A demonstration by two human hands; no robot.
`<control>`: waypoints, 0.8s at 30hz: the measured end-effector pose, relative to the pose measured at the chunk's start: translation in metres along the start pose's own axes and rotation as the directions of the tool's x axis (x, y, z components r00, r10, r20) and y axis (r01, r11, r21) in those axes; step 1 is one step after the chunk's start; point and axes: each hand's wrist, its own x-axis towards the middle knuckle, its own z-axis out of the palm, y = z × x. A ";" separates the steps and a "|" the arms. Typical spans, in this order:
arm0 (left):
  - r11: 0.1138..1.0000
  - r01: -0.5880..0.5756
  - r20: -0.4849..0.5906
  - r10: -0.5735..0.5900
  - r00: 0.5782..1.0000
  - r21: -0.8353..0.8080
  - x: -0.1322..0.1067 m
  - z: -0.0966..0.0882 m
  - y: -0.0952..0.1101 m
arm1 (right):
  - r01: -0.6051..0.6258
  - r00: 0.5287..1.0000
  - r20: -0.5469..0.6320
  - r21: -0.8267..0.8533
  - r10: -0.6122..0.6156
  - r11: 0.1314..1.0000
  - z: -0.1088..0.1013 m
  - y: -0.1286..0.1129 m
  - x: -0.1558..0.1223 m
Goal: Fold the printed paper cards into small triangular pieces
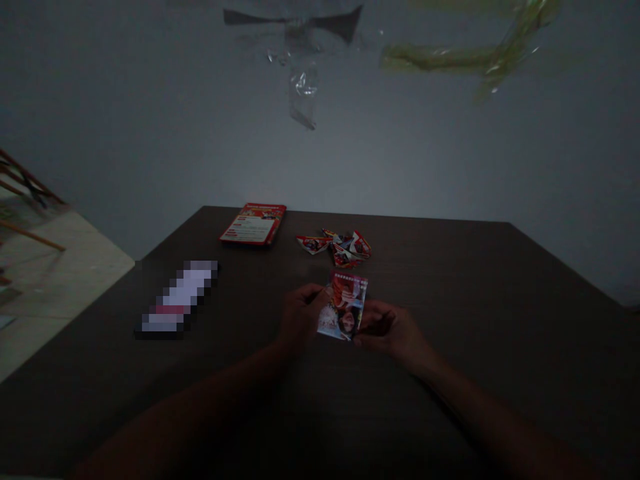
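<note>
A small printed picture card (344, 307), mostly red and white, is held upside down between my two hands just above the table. My left hand (303, 313) pinches its left edge, thumb on the front. On the opposite side, my right hand (390, 327) grips the card near its lower right corner, fingers curled behind. Just beyond the card lie several folded red-and-white paper pieces (345, 248), heaped loosely together. Farther back on the left sits a stack of red-bordered printed sheets (253, 225).
A phone (183, 297), its screen lit and pixelated, lies on the dark wooden table (475, 287) to the left. The table's far edge meets a pale wall (425, 147) with strips of tape on it. Wooden legs (33, 235) stand on the floor at far left.
</note>
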 end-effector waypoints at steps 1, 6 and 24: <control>1.000 -0.007 -0.009 0.007 1.000 0.012 0.000 0.000 0.001 | -0.002 1.000 -0.006 -0.002 0.002 1.000 -0.001 0.000 0.000; 0.998 -0.033 0.006 0.033 0.999 0.044 -0.002 0.000 0.002 | -0.028 1.000 -0.006 -0.028 0.028 0.999 -0.004 0.000 0.000; 0.999 -0.024 0.016 0.024 1.000 -0.026 0.000 -0.001 -0.005 | 0.015 0.999 0.038 -0.073 -0.012 0.997 -0.005 0.006 0.000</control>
